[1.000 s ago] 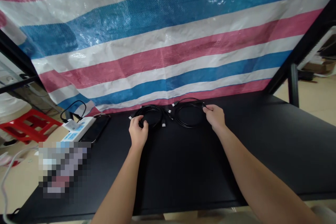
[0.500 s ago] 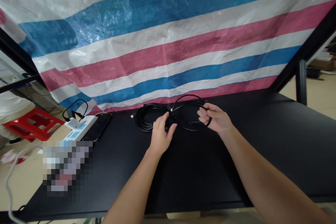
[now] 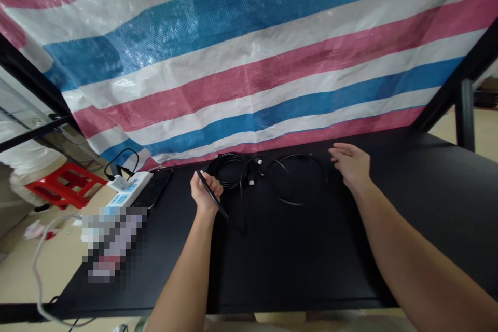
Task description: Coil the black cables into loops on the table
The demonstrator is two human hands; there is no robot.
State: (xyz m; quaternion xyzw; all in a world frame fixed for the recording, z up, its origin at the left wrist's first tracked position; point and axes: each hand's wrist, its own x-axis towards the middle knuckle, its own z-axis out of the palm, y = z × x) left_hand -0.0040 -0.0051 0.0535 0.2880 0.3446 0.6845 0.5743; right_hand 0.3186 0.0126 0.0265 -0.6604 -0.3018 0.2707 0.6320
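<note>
Single view: head-worn camera, set above the near side of the bench (image 3: pixel 295 270), pitched forward and down. Close range, wide field. Left hand (image 3: pixel 205 193) and right hand (image 3: pixel 353 167) fall around mid-height; striped sheet (image 3: pixel 252 80) fills upper part, floor (image 3: pixel 19 280) at both sides.

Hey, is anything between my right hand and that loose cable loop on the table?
Nothing visible is in the way: only tabletop shows between the right hand and the loose cable loop. The coiled cable lies on the loop's other side, to the left.
</note>
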